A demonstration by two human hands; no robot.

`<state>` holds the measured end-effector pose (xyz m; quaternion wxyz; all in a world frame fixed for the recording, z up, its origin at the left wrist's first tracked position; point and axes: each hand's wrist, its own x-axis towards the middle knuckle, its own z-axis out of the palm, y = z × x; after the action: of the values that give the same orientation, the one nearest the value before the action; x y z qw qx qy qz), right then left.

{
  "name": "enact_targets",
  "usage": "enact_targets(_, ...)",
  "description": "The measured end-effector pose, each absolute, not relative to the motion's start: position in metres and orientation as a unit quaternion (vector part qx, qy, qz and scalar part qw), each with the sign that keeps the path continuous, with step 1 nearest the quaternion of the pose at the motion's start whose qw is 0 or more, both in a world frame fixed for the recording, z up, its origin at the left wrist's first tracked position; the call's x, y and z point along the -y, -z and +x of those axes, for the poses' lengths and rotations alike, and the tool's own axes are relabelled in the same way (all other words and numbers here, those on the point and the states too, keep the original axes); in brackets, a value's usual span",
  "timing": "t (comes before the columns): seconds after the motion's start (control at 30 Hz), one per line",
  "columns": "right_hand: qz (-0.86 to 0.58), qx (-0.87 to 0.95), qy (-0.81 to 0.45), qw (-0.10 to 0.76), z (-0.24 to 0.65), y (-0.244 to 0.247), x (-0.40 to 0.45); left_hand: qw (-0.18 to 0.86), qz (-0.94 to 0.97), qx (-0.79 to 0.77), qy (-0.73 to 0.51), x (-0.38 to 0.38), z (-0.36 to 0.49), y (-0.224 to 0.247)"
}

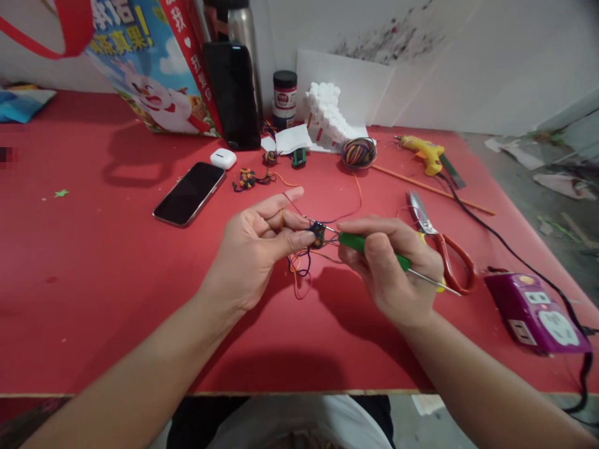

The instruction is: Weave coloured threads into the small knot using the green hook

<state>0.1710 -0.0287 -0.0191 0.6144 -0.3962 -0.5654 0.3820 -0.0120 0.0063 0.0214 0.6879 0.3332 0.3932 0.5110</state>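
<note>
My left hand pinches a small dark crocheted piece between thumb and fingers, with an orange-and-purple yarn strand looped over its raised finger. In my right hand is a crochet hook with a green handle; its thin metal tip meets the piece, and the other metal end sticks out past the palm. Loose yarn tails hang under the piece. From the multicoloured yarn ball a strand runs down to my hands. Another small crocheted piece in orange and dark green lies beyond my left hand.
Scissors with red handles lie right of my right hand, near a purple power strip. A yellow glue gun and a thin stick are behind. One phone lies left; another phone stands upright by a gift bag.
</note>
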Motion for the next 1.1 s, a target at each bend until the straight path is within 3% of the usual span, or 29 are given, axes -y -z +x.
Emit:
enact_targets(0.5, -0.420, 0.565, -0.369, 0.606, 0.190, 0.000, 0.023, 0.678, 0.403, -0.385, -0.478, -0.007, -0.019, -0.022)
enact_targets(1.1, -0.334, 0.415, -0.622, 0.574, 0.178, -0.003, 0.011, 0.701, 0.381, -0.370, -0.476, 0.000, -0.008, -0.019)
